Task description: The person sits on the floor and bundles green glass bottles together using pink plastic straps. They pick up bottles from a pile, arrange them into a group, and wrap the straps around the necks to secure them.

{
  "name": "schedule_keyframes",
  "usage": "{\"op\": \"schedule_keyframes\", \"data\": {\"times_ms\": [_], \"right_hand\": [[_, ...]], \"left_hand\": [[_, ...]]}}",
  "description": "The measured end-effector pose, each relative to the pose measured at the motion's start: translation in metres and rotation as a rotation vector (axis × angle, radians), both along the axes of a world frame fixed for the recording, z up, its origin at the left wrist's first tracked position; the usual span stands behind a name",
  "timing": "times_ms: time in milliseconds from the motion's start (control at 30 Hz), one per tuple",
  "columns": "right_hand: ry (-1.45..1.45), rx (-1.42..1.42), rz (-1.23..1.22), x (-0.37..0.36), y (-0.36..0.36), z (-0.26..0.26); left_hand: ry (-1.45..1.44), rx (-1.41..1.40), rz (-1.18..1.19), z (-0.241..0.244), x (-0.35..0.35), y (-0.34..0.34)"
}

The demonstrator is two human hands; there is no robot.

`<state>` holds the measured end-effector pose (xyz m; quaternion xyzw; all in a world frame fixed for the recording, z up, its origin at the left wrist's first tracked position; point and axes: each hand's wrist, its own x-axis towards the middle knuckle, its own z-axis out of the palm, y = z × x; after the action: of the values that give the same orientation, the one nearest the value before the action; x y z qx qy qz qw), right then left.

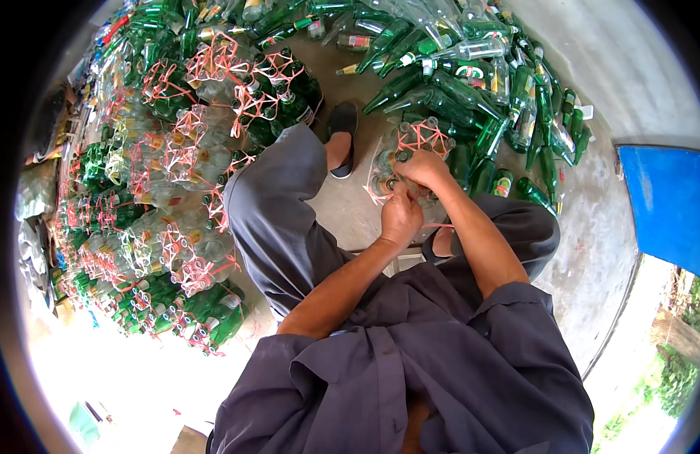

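A bundle of upright clear glass bottles point(383, 162) stands on the floor between my knees, with pink plastic strapping point(425, 137) laced around the necks. My left hand point(402, 217) is closed at the near side of the bundle, by a bottle mouth. A loose pink strap end point(439, 225) trails out beside its wrist. Just beyond, my right hand point(422, 168) curls over the bundle against a green bottle neck point(404, 155). The fingertips of my right hand are hidden, so its grip cannot be made out.
Rows of strapped bottle bundles point(185, 142) fill the floor at left. Loose green and clear bottles point(469, 79) lie heaped ahead and to the right, against a pale wall point(599, 68). A blue panel point(668, 204) stands at far right. My shoe point(343, 122) rests on the concrete floor point(341, 207).
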<state>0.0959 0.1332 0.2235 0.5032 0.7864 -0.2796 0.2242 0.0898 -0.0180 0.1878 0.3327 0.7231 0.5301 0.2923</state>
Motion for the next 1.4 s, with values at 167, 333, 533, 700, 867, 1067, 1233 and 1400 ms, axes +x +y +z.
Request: {"op": "schedule_keyframes", "data": {"times_ms": [167, 333, 533, 700, 867, 1067, 1233, 1400], "right_hand": [[-0.021, -0.085, -0.014, -0.003, -0.003, 0.018], [0.03, -0.015, -0.037, 0.004, -0.008, 0.019], [0.075, 0.104, 0.002, 0.011, -0.011, 0.008], [0.138, 0.108, 0.046, 0.022, -0.011, 0.001], [0.292, 0.387, 0.115, 0.043, -0.016, -0.005], [0.395, 0.502, 0.117, 0.034, -0.035, 0.014], [0.475, 0.037, -0.052, 0.033, -0.044, -0.006], [0.402, -0.127, -0.024, 0.024, -0.04, -0.018]], "left_hand": [[-0.399, -0.069, 0.135, -0.048, 0.01, -0.011], [-0.632, -0.272, 0.291, -0.036, -0.01, -0.024], [-0.484, -0.38, 0.32, -0.05, -0.021, -0.017], [-0.487, -0.335, 0.339, -0.069, -0.018, -0.017], [-0.445, -0.434, 0.306, -0.074, -0.015, -0.012], [-0.733, -0.428, 0.318, -0.089, -0.022, -0.006], [-0.94, -0.376, 0.347, -0.088, -0.019, 0.003], [-1.002, -0.408, 0.349, -0.089, -0.017, 0.006]]}}
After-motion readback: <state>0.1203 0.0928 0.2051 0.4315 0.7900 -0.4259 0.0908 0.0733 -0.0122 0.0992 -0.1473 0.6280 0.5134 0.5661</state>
